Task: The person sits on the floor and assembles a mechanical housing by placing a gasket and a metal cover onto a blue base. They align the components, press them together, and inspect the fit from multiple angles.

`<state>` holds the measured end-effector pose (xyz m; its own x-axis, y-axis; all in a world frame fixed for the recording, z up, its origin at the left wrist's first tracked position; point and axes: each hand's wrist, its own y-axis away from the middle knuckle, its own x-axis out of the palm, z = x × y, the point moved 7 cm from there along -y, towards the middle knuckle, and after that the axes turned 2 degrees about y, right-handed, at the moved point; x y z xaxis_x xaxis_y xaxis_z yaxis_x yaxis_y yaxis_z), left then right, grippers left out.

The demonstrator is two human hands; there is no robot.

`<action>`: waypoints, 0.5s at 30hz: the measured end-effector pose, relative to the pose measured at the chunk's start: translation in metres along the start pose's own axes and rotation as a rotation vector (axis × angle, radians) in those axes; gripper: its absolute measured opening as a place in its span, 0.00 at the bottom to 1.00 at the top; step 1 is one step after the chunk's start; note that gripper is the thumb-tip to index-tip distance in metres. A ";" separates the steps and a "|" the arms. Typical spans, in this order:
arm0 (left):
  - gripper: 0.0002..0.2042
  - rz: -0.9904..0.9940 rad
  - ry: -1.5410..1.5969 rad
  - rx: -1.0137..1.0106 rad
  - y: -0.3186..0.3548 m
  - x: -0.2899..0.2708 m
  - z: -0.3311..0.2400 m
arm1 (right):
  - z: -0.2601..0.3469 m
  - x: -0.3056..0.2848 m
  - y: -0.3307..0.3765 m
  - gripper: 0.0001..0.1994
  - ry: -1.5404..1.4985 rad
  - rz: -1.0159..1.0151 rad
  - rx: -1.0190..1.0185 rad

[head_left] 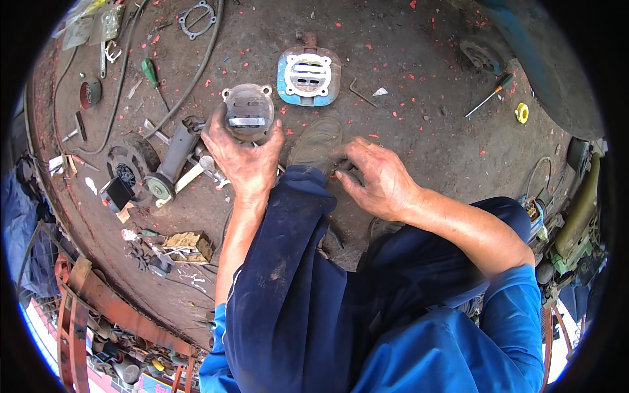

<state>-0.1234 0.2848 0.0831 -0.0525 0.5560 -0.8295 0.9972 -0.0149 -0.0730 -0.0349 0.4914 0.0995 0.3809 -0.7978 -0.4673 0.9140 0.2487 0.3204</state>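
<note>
- Nearest the camera, the person sat low in blue work trousers (295,295), one knee raised between the forearms, above a dirty concrete floor (419,72) flecked with red chips.
- The right hand (377,180) lay palm down on the floor just beside a worn shoe (316,141); its fingers (344,152) were curled and pressed at something small by the shoe's edge, too hidden to name, so whether they gripped it could not be told.
- The left hand (246,154) was raised over the floor, its fingers (211,128) closed around the lower rim of a round grey metal valve plate (249,112).
- That valve plate was dull and grimy, with small bolt ears at its upper corners and a bright flat metal strip across its middle; it faced the camera, held clear of the floor.
- Left of that hand lay a grey connecting rod (177,154) and a finned round black part (128,160), close together.
- No open container showed its contents; a small brownish block (189,245) sat near the lower left among loose bits.
- Beyond the held plate, a second valve plate (308,75) with a white slotted face on a blue gasket lay flat.
- Farther off were a green-handled screwdriver (151,71), a hex key (360,92), a second screwdriver (490,95) and a yellow ring (521,112).
</note>
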 end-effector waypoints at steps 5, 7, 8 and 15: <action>0.44 -0.015 -0.006 0.037 -0.001 0.002 -0.005 | -0.002 0.000 0.001 0.18 -0.011 -0.002 0.009; 0.45 -0.015 -0.015 0.044 -0.001 0.002 -0.005 | -0.002 -0.001 0.001 0.17 -0.007 -0.004 0.007; 0.45 -0.015 -0.019 0.049 -0.001 0.002 -0.006 | -0.002 -0.001 0.001 0.17 -0.005 -0.007 0.000; 0.45 -0.018 -0.016 0.068 0.000 0.001 -0.006 | -0.002 -0.002 0.002 0.17 -0.012 0.005 0.007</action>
<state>-0.1229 0.2907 0.0855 -0.0715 0.5431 -0.8366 0.9902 -0.0620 -0.1248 -0.0336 0.4942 0.0990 0.3834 -0.8033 -0.4558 0.9113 0.2489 0.3279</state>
